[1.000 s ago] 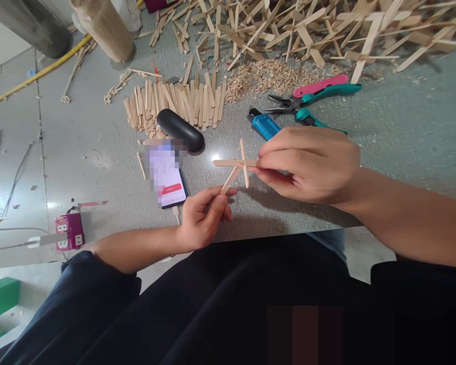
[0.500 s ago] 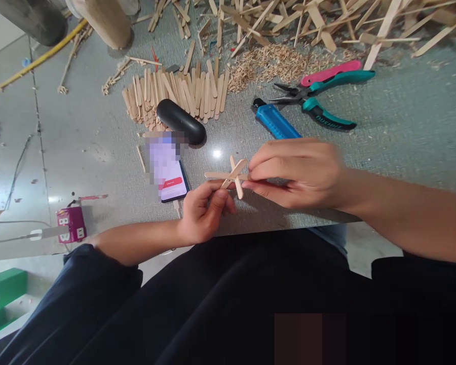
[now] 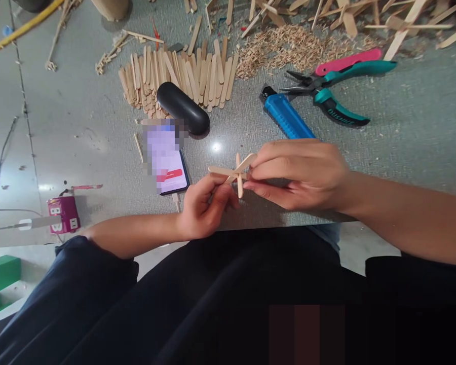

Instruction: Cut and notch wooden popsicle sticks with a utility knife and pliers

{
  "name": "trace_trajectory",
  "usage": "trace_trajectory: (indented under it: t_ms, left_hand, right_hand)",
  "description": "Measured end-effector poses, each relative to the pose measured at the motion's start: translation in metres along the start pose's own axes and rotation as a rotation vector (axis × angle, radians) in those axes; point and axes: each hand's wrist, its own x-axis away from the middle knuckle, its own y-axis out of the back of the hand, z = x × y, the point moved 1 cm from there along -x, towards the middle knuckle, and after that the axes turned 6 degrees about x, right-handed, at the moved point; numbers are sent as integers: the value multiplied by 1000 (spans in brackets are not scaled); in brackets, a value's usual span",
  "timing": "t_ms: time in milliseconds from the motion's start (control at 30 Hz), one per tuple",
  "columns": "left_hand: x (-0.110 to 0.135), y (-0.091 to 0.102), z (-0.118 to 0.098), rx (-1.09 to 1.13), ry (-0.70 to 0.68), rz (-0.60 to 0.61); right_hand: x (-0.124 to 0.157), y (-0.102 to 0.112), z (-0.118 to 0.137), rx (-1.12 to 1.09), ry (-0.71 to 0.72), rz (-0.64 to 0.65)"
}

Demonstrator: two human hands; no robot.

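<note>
Thumb and forefinger of a person's left hand (image 3: 203, 210) pinch the lower end of one of the crossed sticks (image 3: 246, 162), flat slips of pale wood meeting at a common middle, while the bent fingertips of the right hand (image 3: 304, 172) grip the piece from the other side. Exactly which stick the right fingers clasp is hard to tell. The piece sits between the two hands, above the near edge of a gray table (image 3: 99, 152).

Beyond the left hand lies a lit phone (image 3: 173, 157), a white cable (image 3: 176, 202) at its lower end, and above it a rounded black case (image 3: 183, 109) leaning over a row of wooden sticks (image 3: 197, 81). Past the right hand rest a blue cutter (image 3: 287, 115), teal-handled pliers (image 3: 329, 101) and a pink handle (image 3: 349, 62). Farther out, wood chips (image 3: 281, 48) spread below a tangle of joined sticks (image 3: 400, 41); at far left stands a purple power strip (image 3: 66, 215).
</note>
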Motion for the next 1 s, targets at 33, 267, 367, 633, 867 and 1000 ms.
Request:
trace_trajectory:
  t_ms: [33, 267, 367, 633, 867, 1000]
  left_hand:
    - [0, 0, 0, 2, 4, 2]
    - [1, 0, -1, 4, 46, 1]
    - [2, 0, 1, 17, 88, -9]
    - [-7, -3, -6, 299, 263, 25]
    - [-10, 0, -3, 355, 404, 45]
    - [-11, 1, -2, 339, 446, 21]
  right_hand:
    - [0, -1, 0, -10, -2, 3]
    - [3, 1, -2, -85, -8, 46]
    - [4, 2, -4, -78, -75, 3]
    - [1, -4, -5, -119, -173, 44]
    - [2, 0, -5, -117, -365, 146]
    - [2, 0, -4, -114, -361, 156]
